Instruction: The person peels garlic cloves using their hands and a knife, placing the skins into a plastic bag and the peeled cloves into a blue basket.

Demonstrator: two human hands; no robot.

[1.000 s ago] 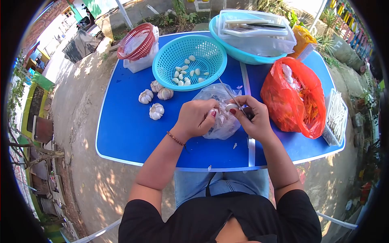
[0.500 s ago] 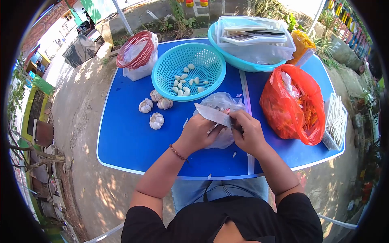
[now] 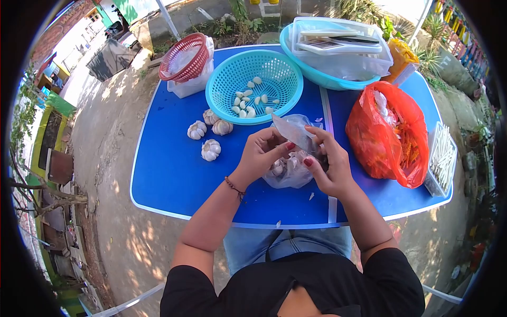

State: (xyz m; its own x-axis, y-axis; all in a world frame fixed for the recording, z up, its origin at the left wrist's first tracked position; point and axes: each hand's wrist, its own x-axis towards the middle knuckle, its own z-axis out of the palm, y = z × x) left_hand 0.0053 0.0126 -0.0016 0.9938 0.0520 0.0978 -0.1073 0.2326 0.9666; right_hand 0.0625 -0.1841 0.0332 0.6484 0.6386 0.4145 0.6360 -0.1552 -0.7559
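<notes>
Both elbows are bent; the left hand (image 3: 264, 153) and right hand (image 3: 334, 162) are held close together near frame centre, fingers curled.

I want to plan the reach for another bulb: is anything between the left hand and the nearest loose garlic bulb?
Nothing visible stands between the left hand and the nearest garlic bulb, only bare blue table. The turquoise basket sits beyond that path, and the clear bag is on the other side.
</notes>
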